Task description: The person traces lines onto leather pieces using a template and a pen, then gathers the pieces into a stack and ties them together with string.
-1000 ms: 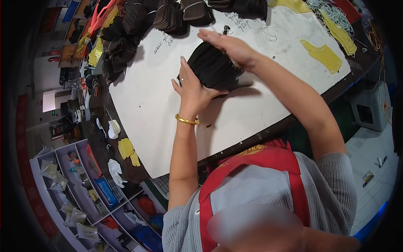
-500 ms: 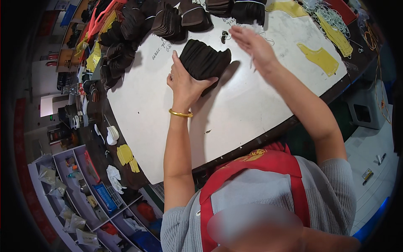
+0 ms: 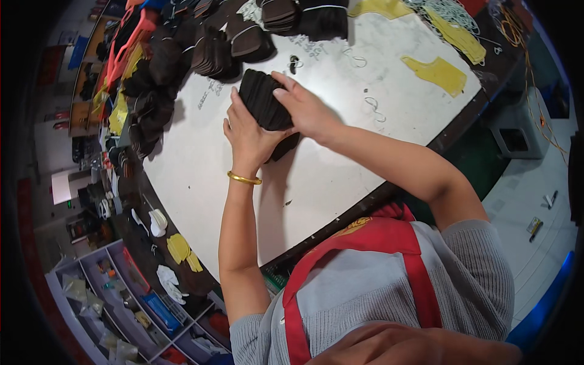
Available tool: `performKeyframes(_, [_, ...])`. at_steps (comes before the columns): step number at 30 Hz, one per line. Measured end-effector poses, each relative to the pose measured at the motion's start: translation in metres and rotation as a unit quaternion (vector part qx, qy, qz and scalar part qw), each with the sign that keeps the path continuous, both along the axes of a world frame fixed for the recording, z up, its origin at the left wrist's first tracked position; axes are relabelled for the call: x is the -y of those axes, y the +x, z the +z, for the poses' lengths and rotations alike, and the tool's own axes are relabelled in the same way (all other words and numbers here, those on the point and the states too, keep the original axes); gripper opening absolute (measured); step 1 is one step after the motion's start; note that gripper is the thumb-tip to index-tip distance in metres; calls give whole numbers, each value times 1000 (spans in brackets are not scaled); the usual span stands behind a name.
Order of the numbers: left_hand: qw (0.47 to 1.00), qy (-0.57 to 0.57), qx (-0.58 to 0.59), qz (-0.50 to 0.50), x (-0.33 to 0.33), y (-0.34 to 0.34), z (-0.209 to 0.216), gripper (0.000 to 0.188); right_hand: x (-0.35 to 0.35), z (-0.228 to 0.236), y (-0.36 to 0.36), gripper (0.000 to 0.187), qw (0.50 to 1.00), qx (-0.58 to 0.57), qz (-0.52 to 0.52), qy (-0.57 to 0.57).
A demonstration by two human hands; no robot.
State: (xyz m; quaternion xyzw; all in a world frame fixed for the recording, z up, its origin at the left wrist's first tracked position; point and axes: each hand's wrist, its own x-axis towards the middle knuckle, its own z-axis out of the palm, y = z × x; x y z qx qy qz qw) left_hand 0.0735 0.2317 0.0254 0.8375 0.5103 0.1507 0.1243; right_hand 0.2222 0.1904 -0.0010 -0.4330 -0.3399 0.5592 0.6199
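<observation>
A thick stack of dark fabric pieces [image 3: 263, 100] is held between both hands above the white board. My left hand [image 3: 248, 139] grips it from the left and below, its thumb and fingers closed round the layers. My right hand [image 3: 309, 114] presses on the stack's right side, its fingers bent over the upper edge. Part of the dark stack shows beneath my left hand. Beyond it on the board lies a small dark piece [image 3: 295, 63]. Loose pale string loops [image 3: 375, 111] rest to the right of my right hand.
Tied dark stacks [image 3: 250, 40] line the board's far and left sides. A yellow cut piece [image 3: 439, 74] lies on the white board [image 3: 340, 161] at right, near a heap of pale strings [image 3: 441, 21]. A compartmented drawer [image 3: 115, 292] sits at lower left.
My right hand has come left and down onto the stack, from above the board. A string loop now lies on the board where that hand was. The whole view has shifted slightly.
</observation>
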Motion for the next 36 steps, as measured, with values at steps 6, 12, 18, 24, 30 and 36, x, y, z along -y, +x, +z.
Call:
performKeyframes(6, [996, -37, 73, -26, -15, -3, -3, 116, -4, -13, 31, 46, 981, 188, -18, 44])
performKeyframes(12, [994, -40, 98, 10, -17, 4, 2, 108, 26, 27, 169, 26, 820, 548, -141, -86])
performKeyframes(18, [734, -417, 536, 22, 18, -15, 33, 61, 21, -1, 202, 27, 837, 505, -205, -46])
performKeyframes(24, [514, -459, 723, 42, 97, -40, 37, 66, 101, 20, 162, 15, 715, 690, -71, 84])
performKeyframes(30, [523, -488, 695, 81, 132, -46, 33, 74, 134, -3, 155, 10, 799, 592, -12, 111])
performKeyframes(36, [447, -525, 720, 73, 137, -52, 16, 74, 131, -2, 155, 11, 764, 631, 10, 133])
